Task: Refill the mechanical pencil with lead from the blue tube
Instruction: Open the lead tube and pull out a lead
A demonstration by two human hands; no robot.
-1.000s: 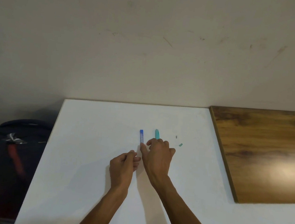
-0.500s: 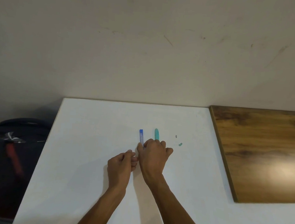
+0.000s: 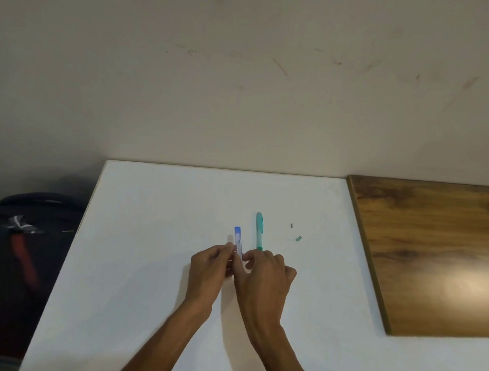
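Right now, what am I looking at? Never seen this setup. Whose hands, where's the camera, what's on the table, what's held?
No machine: a person's two bare hands, filmed by one wide-angle camera on their head, looking forward and down. The left hand and right hand meet over a white table and together pinch the blue tube of pencil lead. Beside it the green pencil lies on the table, not held. Right of it lie two small bits, too small to identify. A wooden board sits at the right.
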